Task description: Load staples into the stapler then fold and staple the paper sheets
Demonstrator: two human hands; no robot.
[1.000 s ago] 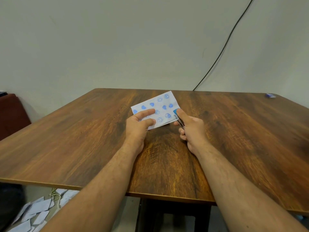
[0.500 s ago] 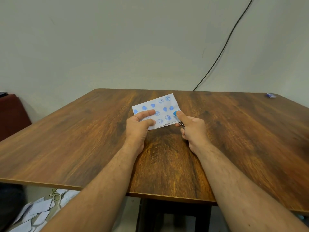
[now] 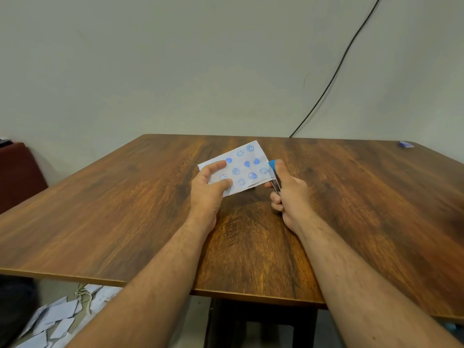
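A folded white paper sheet (image 3: 244,165) printed with blue smileys and hearts is held just above the wooden table (image 3: 125,209) at its middle. My left hand (image 3: 209,190) pinches the sheet's near left corner between thumb and fingers. My right hand (image 3: 288,194) grips a small stapler (image 3: 273,172) with a blue top and metal body. The stapler's jaw sits at the sheet's right edge. Most of the stapler is hidden inside my fist.
A small blue box (image 3: 406,144) lies at the table's far right corner. A black cable (image 3: 334,74) runs down the wall behind the table. Several paper pieces (image 3: 57,320) are scattered on the floor at lower left. A dark red seat (image 3: 17,169) stands at left.
Both hands lifted slightly with the sheet and stapler, and the sheet tilted up a little. The stapler stays at the sheet's right edge.
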